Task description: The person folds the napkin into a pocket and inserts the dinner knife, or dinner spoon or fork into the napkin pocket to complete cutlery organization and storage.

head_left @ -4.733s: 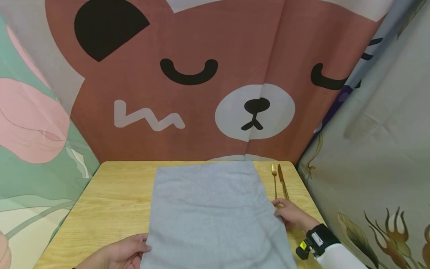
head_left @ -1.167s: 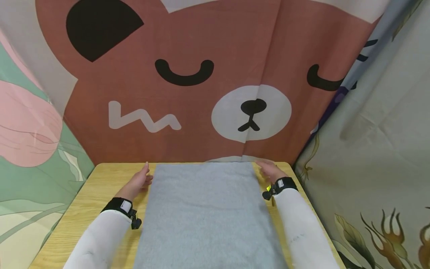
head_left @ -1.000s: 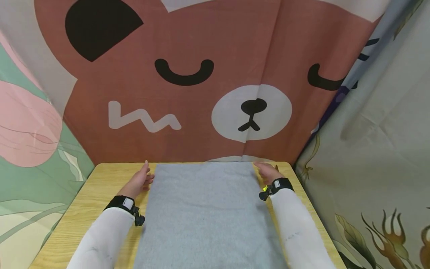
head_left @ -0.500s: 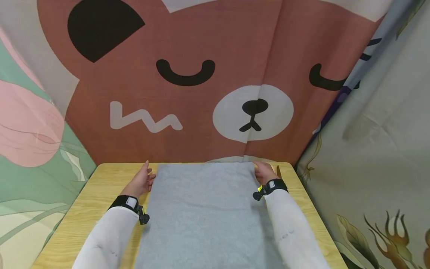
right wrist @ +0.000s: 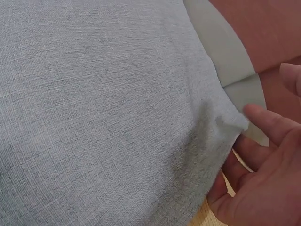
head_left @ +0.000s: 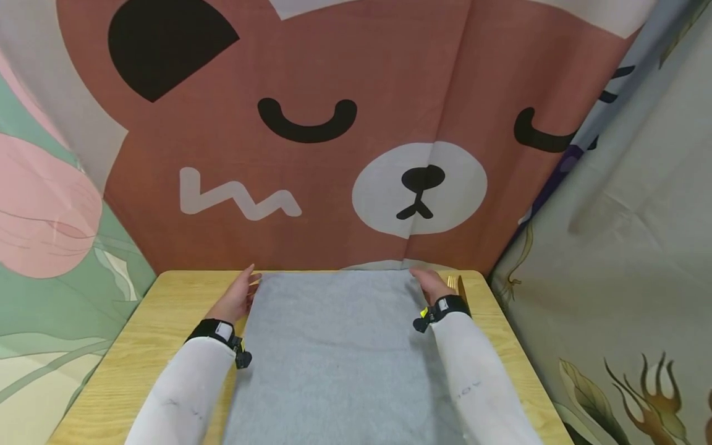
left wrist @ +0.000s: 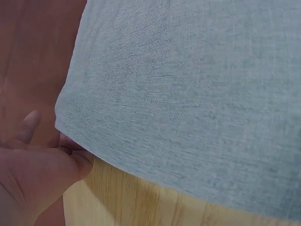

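A grey-blue cloth (head_left: 339, 352) lies spread over the wooden table, its far edge by the table's back edge. My left hand (head_left: 236, 296) is at its far left corner. In the left wrist view that hand (left wrist: 42, 176) has its fingertips tucked under the cloth's edge, partly hidden, with the thumb raised apart from the fabric. At the far right corner is my right hand (head_left: 431, 285). The right wrist view shows this hand (right wrist: 268, 174) with several fingers reaching beneath the corner, which is slightly lifted; the thumb stands away from the cloth.
Beside my right wrist, a gold fork (head_left: 452, 283) and a gold knife (head_left: 463, 292) lie on the wooden table (head_left: 139, 358), partly covered by the wrist. A brown bear-print curtain (head_left: 311, 235) hangs behind the table. A pale curtain (head_left: 628, 266) stands along the right.
Both hands have gone from the cloth's nearer sides to its far corners. Lately each has shifted inward, fingers reaching under the corners. The fork and knife show again beside the right wrist.
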`<state>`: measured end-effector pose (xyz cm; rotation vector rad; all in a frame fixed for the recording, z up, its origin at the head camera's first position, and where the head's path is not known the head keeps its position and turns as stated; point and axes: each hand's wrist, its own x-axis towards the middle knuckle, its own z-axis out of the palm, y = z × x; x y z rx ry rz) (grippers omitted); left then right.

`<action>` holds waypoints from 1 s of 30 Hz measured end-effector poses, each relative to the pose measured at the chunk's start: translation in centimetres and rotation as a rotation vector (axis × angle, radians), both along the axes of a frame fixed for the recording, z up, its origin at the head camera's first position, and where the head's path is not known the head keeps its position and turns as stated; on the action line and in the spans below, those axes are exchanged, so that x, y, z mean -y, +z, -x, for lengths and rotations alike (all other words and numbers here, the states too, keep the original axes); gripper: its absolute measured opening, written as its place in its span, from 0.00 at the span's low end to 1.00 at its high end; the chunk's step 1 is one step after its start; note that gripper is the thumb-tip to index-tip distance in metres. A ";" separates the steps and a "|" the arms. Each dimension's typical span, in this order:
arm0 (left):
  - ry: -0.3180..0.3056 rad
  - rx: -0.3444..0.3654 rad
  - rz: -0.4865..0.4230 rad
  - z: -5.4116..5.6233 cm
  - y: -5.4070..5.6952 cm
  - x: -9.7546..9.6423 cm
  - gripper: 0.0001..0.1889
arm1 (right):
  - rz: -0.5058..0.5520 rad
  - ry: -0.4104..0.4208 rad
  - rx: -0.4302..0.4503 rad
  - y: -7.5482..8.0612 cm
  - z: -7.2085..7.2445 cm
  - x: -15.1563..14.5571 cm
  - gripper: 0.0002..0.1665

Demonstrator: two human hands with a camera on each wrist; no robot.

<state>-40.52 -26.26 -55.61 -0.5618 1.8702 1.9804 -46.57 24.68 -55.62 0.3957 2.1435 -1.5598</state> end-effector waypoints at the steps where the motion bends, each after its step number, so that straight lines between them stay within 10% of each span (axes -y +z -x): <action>1: -0.006 -0.003 0.008 0.0 0.1 -0.1 0.45 | -0.009 0.021 -0.003 0.1 0.0 0.0 0.48; 11: -0.082 -0.060 0.117 0.7 0.7 -0.7 0.45 | -0.061 -0.001 -0.047 0.6 0.8 0.8 0.48; 21: -0.015 -0.152 0.179 1.1 0.2 -1.4 0.32 | -0.062 -0.138 -0.224 1.2 1.2 1.7 0.34; 30: -0.061 -0.111 0.215 1.3 -0.3 -2.2 0.35 | -0.073 -0.107 -0.257 0.3 1.5 2.2 0.38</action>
